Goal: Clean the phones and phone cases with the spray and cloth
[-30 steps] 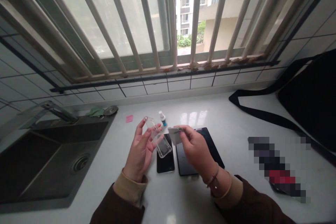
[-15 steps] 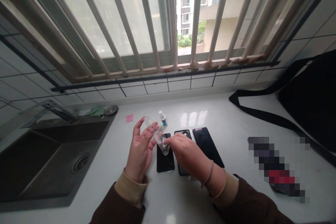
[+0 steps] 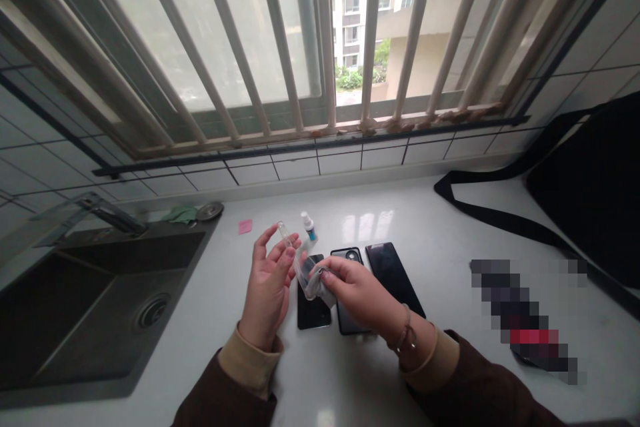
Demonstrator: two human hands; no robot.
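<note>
My left hand (image 3: 270,273) grips a clear phone case (image 3: 301,275) by its edge, tilted above the counter. Pinched in my right hand (image 3: 350,283) is a grey cloth (image 3: 324,288), pressed against the lower end of the case. Under the case lies a dark phone (image 3: 314,317), partly covered by it and the cloth. A black phone case (image 3: 350,322) with a camera opening rests beneath my right hand. To its right is a larger black phone (image 3: 395,277), partly hidden by my right wrist.
A small white spray bottle (image 3: 309,227) stands behind the phones, with a pink note (image 3: 245,226) to its left. The sink (image 3: 100,293) and faucet (image 3: 107,213) are on the left. A black bag (image 3: 590,193) with a strap and a pixelated object (image 3: 525,320) lie right.
My right hand has turned, and the grey cloth now shows more, hanging below the fingers. The clear case has rotated to a more edge-on angle in my left hand.
</note>
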